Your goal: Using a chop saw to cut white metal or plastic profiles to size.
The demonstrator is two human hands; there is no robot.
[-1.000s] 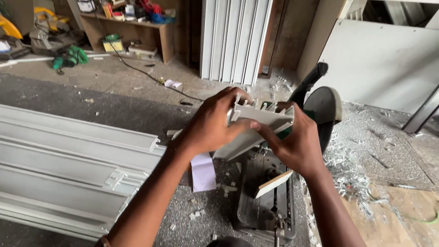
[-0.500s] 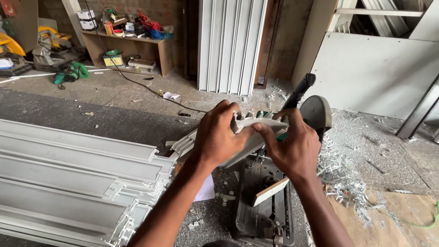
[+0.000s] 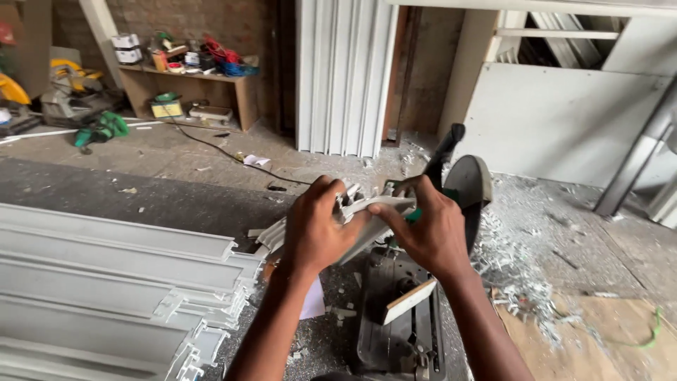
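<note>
A concrete floor (image 3: 176,190) spreads across the workshop, grey and dusty, with pale metal shavings (image 3: 515,282) scattered thickly to the right. On the left lies a stack of long white aluminium profiles (image 3: 106,282), their cut ends facing the middle. More white profiles (image 3: 345,77) stand upright against the back wall, and a wooden shelf (image 3: 187,88) cluttered with small items sits further left. Beside it, a green power tool (image 3: 99,130) lies on the floor.

Low in the middle stands a chop saw (image 3: 402,317), its dark base below the hands and its round blade guard (image 3: 469,190) raised behind them, with the black handle (image 3: 441,152) angled up. A short wooden block (image 3: 409,300) rests on the saw base.

Above the saw, both hands hold a short white profile piece (image 3: 363,208). The left hand (image 3: 317,233) is wrapped around its left part, fingers curled over the top. The right hand (image 3: 430,229) is closed on its right end, thumb pressed along the near edge; something green shows under its fingers, probably part of the saw.
</note>
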